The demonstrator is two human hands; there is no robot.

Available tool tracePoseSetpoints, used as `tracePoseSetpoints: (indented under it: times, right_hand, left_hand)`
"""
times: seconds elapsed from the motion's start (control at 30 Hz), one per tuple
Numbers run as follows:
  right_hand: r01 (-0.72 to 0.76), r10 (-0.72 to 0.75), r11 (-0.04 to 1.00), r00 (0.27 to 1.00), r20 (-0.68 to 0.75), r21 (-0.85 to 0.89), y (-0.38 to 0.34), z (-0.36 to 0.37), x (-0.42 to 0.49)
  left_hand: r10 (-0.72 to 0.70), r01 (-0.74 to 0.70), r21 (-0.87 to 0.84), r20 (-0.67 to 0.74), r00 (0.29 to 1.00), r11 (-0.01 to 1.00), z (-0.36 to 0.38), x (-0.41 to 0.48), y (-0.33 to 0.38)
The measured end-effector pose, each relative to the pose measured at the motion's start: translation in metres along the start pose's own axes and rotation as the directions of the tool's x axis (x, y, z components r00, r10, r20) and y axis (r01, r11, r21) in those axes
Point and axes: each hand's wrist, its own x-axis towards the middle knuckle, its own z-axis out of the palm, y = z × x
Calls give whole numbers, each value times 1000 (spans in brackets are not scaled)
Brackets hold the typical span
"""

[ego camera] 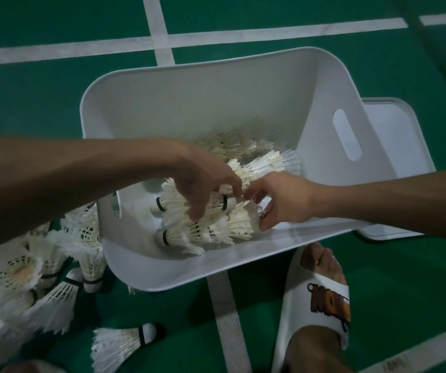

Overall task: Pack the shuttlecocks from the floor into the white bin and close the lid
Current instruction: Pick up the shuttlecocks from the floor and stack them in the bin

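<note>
Your left hand (200,181), at centre frame, curls its fingers down over a nested row of shuttlecocks (176,208) inside the white bin (216,84). Your right hand (281,200), reaching in from the right edge, pinches the feathered end of a second row (230,224) between thumb and fingers. Both hands are closed on stock and neither hangs free. The 2 rows lie on the bin's bottom near its lower wall, cork tips pointing left, with more heaped toward the bin's upper right. Judged from here, these are featherlight and brittle. The skirts would likely crush or fray under a squeeze, so cradle a row loosely round its body or take it by the cork, never by the feather tips. The lid (394,125) lies flat on the green court floor (28,103) at right of frame, behind the bin, not yet fitted. A loose pile (28,273) waits at lower left, with 1 stray shuttlecock (119,343) at bottom centre, left of your slippered foot (321,300).
</note>
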Motion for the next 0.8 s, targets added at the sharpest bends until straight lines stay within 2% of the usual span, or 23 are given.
tracePoseSetpoints:
  times: [0.2,0.3,0.4,0.5,0.67,0.8]
  right_hand:
    - [-39,40,999,998,-45,20,8,-28,-14]
    - [-44,73,977,989,-128,211,11,-41,-24]
    - [5,90,858,983,-160,513,4,-48,-33]
    - [61,87,752,978,-190,657,-6,-49,-34]
    - [100,161,676,946,-280,730,-11,-49,-26]
    - [121,231,607,919,-320,786,-4,-51,-23]
  left_hand:
    - [-46,45,-18,-76,996,999,-5,-11,-8]
    - [-50,37,-118,-115,992,992,-7,-15,-13]
    - [-45,-13,-277,-200,979,961,-8,-17,-16]
    - [-58,-95,-432,-328,943,897,-11,-14,-17]
    - [-61,-224,-479,-510,858,849,-15,-10,-10]
    - [-70,-265,-479,-574,816,837,-12,-4,-8]
